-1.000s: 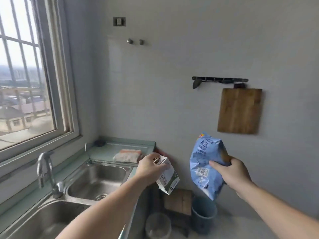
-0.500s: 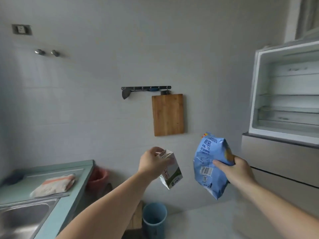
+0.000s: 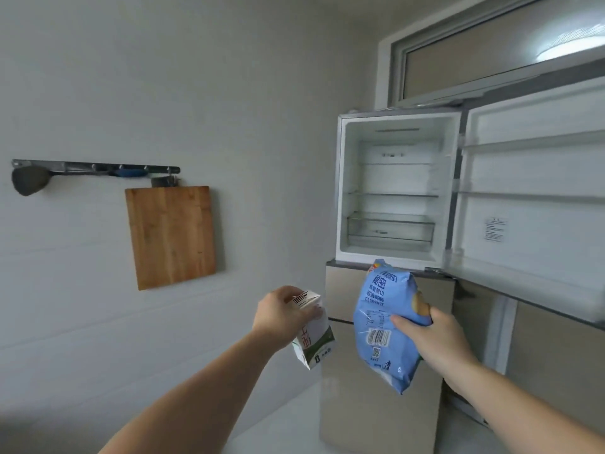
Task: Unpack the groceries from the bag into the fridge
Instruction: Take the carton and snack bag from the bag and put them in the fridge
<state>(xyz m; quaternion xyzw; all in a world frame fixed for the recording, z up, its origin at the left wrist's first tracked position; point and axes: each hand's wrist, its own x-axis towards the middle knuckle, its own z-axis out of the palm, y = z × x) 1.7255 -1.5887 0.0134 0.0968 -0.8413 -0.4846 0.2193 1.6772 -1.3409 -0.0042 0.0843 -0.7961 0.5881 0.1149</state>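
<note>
Open fridge (image 3: 393,191) ahead, left hand (image 3: 281,314) gripping carton (image 3: 314,335), right hand (image 3: 438,339) gripping blue bag (image 3: 386,322)

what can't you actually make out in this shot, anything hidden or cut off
Head view only:
- Carton: its top and front print are covered by the left hand.
- Blue bag: its far side is behind the right hand; the small print is unreadable.
- Fridge: the open door runs off the right edge, its sticker too small.
- Grocery bag: out of frame.
</note>
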